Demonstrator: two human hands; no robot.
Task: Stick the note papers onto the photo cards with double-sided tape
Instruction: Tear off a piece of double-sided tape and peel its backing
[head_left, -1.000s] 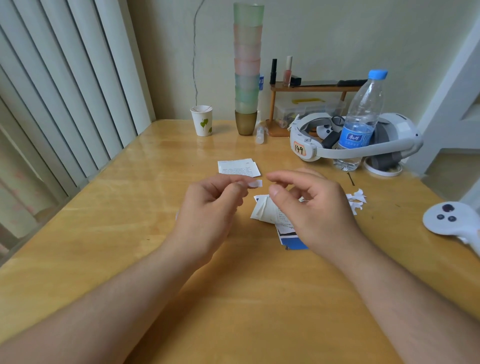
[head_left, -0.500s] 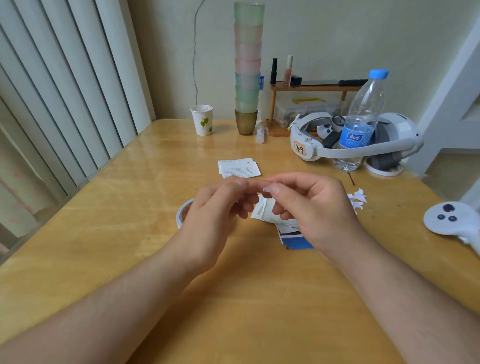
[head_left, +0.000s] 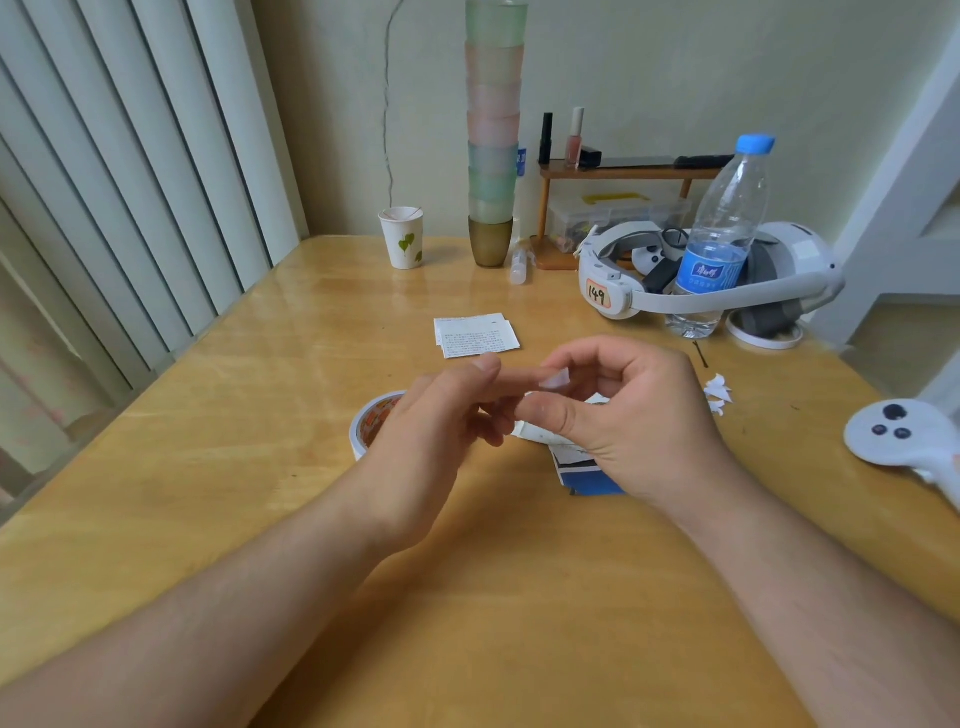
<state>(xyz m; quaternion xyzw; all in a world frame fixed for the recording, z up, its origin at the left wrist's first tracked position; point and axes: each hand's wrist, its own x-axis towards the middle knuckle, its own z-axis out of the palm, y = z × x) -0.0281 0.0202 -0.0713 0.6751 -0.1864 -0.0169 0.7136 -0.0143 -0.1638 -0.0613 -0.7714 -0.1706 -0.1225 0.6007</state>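
A small white piece of double-sided tape (head_left: 555, 382) sits between the fingertips of both hands above the table. My left hand (head_left: 441, 431) reaches its forefinger to it from the left. My right hand (head_left: 639, 415) curls its forefinger over it, thumb just below. Under my right hand lie a blue photo card (head_left: 589, 475) and a curled note paper (head_left: 540, 434), both mostly hidden. Two more note papers (head_left: 475, 335) lie flat farther back. The tape roll (head_left: 363, 431) lies flat behind my left hand, half hidden.
Torn paper scraps (head_left: 719, 392) lie right of my hands. A water bottle (head_left: 722, 234), a white headset (head_left: 623, 293) and a controller (head_left: 898, 431) fill the right side. A paper cup (head_left: 402, 236) and stacked cups (head_left: 491, 130) stand at the back. Blinds hang along the left.
My hands came together from slightly apart. The tape piece, first pinched by my left hand alone, is now met by my right fingertips. The tape roll has come into view.
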